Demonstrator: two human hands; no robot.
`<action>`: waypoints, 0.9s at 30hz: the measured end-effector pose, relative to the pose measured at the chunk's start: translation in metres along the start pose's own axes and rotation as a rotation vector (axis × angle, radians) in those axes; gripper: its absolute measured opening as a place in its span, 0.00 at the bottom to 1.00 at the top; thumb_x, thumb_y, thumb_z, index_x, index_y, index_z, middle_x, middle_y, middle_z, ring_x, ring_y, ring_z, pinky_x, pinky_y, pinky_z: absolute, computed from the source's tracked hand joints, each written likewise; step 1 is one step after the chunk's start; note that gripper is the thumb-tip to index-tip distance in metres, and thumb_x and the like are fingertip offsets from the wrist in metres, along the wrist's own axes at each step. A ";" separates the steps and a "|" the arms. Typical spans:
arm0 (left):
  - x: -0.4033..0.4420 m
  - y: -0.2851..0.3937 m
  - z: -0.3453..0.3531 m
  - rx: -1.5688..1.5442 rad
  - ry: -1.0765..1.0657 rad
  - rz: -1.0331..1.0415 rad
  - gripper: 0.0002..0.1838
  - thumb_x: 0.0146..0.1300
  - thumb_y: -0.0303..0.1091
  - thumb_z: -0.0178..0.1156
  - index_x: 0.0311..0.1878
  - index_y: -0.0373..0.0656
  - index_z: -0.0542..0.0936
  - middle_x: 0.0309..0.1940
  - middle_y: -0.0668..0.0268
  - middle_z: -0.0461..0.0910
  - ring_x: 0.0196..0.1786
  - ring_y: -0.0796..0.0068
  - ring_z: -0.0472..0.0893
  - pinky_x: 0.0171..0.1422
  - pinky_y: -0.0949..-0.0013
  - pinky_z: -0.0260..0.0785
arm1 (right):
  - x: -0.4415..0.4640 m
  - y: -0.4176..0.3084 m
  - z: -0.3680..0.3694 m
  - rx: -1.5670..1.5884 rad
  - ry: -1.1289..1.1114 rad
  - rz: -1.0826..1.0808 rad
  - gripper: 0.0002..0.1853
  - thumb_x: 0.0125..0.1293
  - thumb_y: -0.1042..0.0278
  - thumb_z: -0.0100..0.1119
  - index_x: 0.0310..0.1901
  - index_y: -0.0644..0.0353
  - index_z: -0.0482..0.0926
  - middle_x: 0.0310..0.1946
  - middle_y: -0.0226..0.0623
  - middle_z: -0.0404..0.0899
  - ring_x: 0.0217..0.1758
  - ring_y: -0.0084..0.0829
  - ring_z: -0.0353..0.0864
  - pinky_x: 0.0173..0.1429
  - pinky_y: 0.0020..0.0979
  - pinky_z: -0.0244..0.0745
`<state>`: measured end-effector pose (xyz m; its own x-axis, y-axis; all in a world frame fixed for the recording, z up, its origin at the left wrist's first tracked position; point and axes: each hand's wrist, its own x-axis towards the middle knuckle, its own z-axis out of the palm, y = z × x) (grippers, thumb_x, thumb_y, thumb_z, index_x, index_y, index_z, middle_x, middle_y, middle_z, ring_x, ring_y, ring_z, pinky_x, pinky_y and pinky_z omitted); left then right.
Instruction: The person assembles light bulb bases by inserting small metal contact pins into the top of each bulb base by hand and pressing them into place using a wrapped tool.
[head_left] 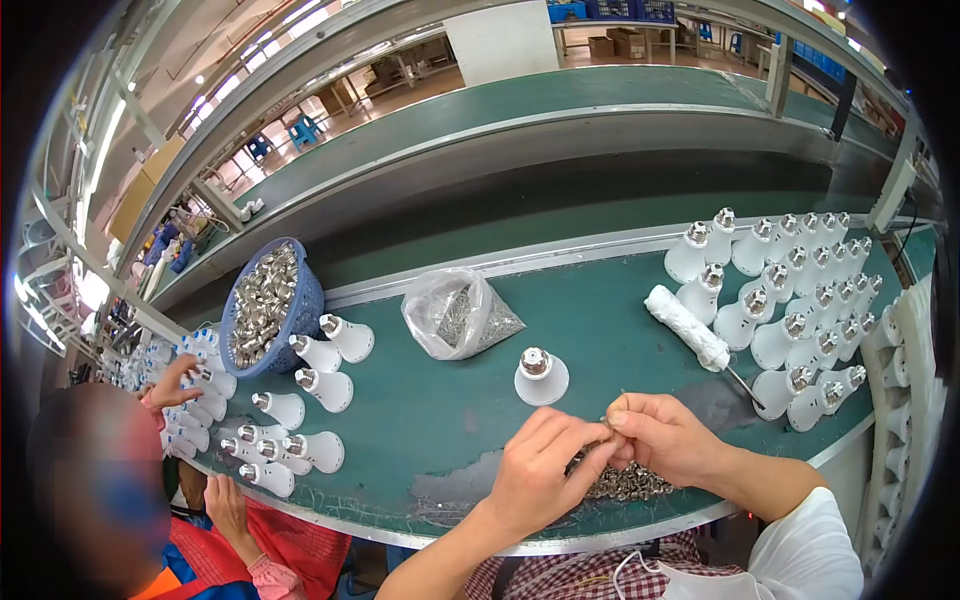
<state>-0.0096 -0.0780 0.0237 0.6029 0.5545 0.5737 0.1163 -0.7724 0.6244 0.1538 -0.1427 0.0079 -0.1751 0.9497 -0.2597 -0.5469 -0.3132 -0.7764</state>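
Note:
My left hand (pixel 545 465) and my right hand (pixel 668 437) meet above the front of the green bench, their fingertips pinched together. Whatever small piece lies between them is too small to make out. Under the hands is a pile of small metal parts (pixel 640 484), partly covered by my left fingers. Just beyond them a white bulb (pixel 541 380) stands alone with its silvery screw cap up. Farther back rests an open clear plastic bag (pixel 458 315) of thin metal pieces.
Right of my hands lies a tool with a white wrapped handle (pixel 688 326), beside rows of upright white bulbs (pixel 772 345). At left, a blue basket (pixel 304 300) holds metal caps. More bulbs (pixel 322 452) lie tilted near a co-worker's hand (pixel 228 508).

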 end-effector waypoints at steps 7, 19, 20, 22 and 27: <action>0.000 -0.003 -0.007 0.015 -0.019 -0.155 0.05 0.49 0.21 0.63 0.30 0.39 0.78 0.25 0.63 0.77 0.28 0.69 0.76 0.32 0.70 0.68 | 0.000 -0.014 0.010 -0.782 0.156 -0.359 0.05 0.61 0.71 0.58 0.38 0.61 0.76 0.29 0.31 0.76 0.31 0.22 0.74 0.36 0.26 0.69; -0.004 -0.013 0.000 0.041 -0.015 -0.115 0.07 0.49 0.20 0.63 0.32 0.38 0.77 0.26 0.63 0.76 0.30 0.65 0.75 0.35 0.68 0.68 | 0.014 -0.013 -0.004 -1.317 0.099 -0.956 0.08 0.49 0.76 0.65 0.33 0.59 0.78 0.27 0.32 0.78 0.31 0.32 0.78 0.38 0.32 0.69; -0.003 -0.013 0.000 0.127 0.014 -0.031 0.08 0.48 0.20 0.63 0.32 0.38 0.77 0.26 0.63 0.76 0.30 0.64 0.74 0.35 0.67 0.68 | 0.014 -0.013 -0.004 -1.317 0.101 -0.955 0.08 0.49 0.76 0.65 0.33 0.59 0.78 0.27 0.32 0.78 0.31 0.32 0.78 0.38 0.32 0.69; -0.002 -0.013 0.002 0.174 0.034 0.016 0.08 0.46 0.19 0.64 0.31 0.38 0.77 0.26 0.63 0.76 0.31 0.64 0.75 0.34 0.67 0.68 | 0.013 -0.015 -0.003 -1.328 0.095 -0.923 0.08 0.49 0.75 0.65 0.32 0.59 0.77 0.27 0.33 0.78 0.31 0.32 0.78 0.38 0.32 0.69; -0.001 -0.013 0.002 0.266 0.056 0.104 0.10 0.43 0.19 0.65 0.30 0.39 0.78 0.25 0.64 0.75 0.31 0.64 0.75 0.33 0.67 0.67 | 0.014 -0.016 -0.003 -1.423 0.114 -0.991 0.08 0.49 0.75 0.65 0.31 0.59 0.77 0.27 0.33 0.78 0.30 0.32 0.78 0.37 0.32 0.69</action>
<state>-0.0100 -0.0692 0.0141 0.5790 0.4788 0.6599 0.2634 -0.8758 0.4044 0.1621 -0.1245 0.0151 -0.1590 0.7834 0.6009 0.6971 0.5201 -0.4936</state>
